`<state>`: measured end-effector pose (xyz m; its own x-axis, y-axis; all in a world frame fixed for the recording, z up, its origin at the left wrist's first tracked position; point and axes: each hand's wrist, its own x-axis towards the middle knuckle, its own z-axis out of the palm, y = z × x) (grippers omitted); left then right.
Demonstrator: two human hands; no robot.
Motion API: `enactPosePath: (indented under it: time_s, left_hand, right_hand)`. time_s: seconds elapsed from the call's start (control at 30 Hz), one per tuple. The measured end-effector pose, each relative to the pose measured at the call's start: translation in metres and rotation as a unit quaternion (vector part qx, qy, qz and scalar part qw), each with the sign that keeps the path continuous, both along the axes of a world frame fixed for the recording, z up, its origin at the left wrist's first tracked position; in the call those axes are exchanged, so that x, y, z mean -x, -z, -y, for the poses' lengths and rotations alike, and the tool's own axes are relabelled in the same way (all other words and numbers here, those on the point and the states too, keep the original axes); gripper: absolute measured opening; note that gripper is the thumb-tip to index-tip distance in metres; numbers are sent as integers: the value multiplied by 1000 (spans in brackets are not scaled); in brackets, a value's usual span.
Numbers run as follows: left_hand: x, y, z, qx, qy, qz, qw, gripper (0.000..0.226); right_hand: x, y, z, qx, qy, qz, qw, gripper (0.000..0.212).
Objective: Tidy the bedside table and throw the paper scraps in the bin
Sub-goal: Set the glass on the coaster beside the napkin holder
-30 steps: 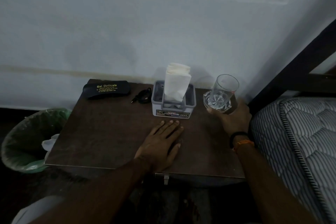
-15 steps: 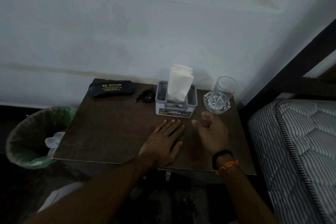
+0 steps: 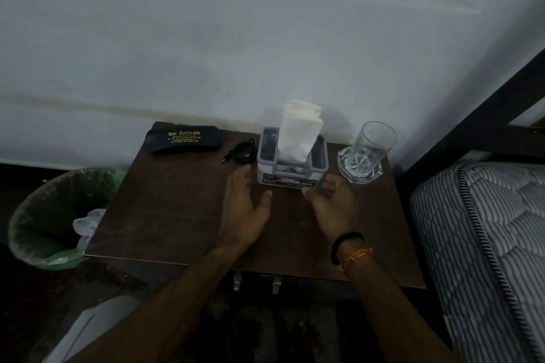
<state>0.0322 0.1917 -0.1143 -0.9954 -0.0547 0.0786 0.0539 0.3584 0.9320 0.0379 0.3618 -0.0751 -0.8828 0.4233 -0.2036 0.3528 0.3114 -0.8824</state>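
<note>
With fingers loosely spread and nothing held, the left hand [image 3: 242, 206] and right hand [image 3: 332, 206] are seen flanking the napkin holder [image 3: 291, 169] on the bedside table [image 3: 165, 215], apparently to be gripped and straightened next, the bin [image 3: 56, 215] standing well left of it.

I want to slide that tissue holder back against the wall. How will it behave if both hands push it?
The tissue holder looks like a squat plastic box, so it should probably slide flat over the table rather than tip. The tall tissues standing in it look floppy and may sway or lean. It seems light, so a gentle push likely suffices.
</note>
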Motion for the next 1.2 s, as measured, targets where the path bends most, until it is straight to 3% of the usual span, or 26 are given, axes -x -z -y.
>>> enactPosePath:
  time_s: [0.27, 0.47, 0.73, 0.87, 0.93, 1.0, 1.1, 1.2]
  left_hand:
    - [13, 6, -13, -30, 35, 20, 999, 71]
    - [19, 3, -25, -34, 33, -11, 999, 70]
    - [29, 5, -31, -32, 40, 17, 999, 74]
    - [29, 5, -25, -23, 39, 32, 998, 69]
    - [31, 4, -19, -8, 25, 41, 999, 65]
    - [34, -1, -12, 2, 2, 56, 998, 58]
    - [39, -7, 2, 17, -28, 68, 997, 47]
    - [40, -12, 20, 30, -52, 69, 996, 37]
  right_hand:
    - [6, 3, 2, -4, 10, -44, 999, 31]
    - [11, 4, -6, 2, 24, -59, 998, 31]
    - [16, 6, -10, 17, 16, -55, 998, 37]
    - [13, 12, -2, 31, 97, -23, 994, 50]
    - [8, 15, 5, 38, 111, -23, 993, 36]
    - [4, 16, 15, 7, 71, -29, 997, 15]
    - [1, 15, 35, -65, -40, -60, 995, 13]
    - [7, 12, 56, -186, -158, -103, 964, 11]
